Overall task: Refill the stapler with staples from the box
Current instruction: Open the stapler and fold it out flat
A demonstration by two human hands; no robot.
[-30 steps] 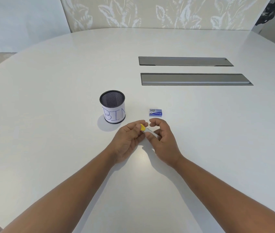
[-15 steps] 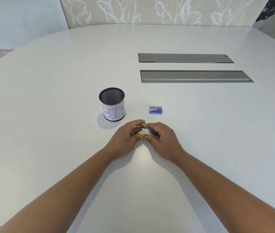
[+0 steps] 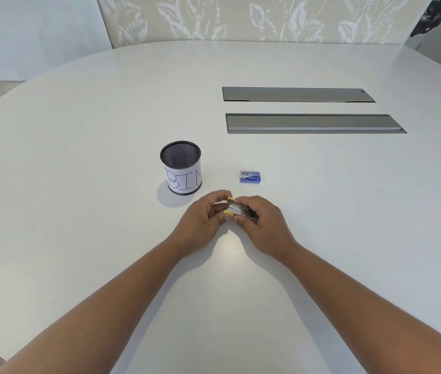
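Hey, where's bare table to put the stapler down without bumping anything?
Bare table lies left of the bin, right of the staple box, and between your forearms. It is tight only where the left hand and right hand hold the stapler, just before bin and box.

A large white oval table carries a black mesh cup wrapped in a paper label reading BIN, a small blue box lying flat to the cup's right and apart from it, and two long grey recessed panels set into its far half.
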